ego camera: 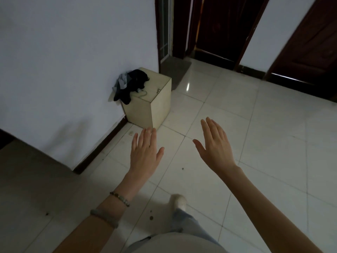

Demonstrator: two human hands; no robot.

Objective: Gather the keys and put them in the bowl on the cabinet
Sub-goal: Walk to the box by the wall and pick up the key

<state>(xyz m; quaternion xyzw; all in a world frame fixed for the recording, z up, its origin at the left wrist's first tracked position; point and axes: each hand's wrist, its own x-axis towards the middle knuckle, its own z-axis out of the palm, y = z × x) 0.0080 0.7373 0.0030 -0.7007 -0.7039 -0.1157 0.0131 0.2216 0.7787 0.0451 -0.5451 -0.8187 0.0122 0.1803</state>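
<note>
Left hand (145,152) and right hand (215,145) both spread flat, fingers wide, holding nothing, raised over the tiled floor (255,143). Ahead, a small cabinet (155,99) against the wall, dark clothes (133,83) heaped on top. Keys and bowl not visible.

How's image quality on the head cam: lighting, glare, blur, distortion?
Head view: dim overall, with the white wall gone grey. One small glare streak on the tiled floor near the doorway. Soft hand shadows fall on the wall. Left hand and right hand are fairly sharp; the shoe is blurred. Wide-angle bowing bends the door frames.
</note>
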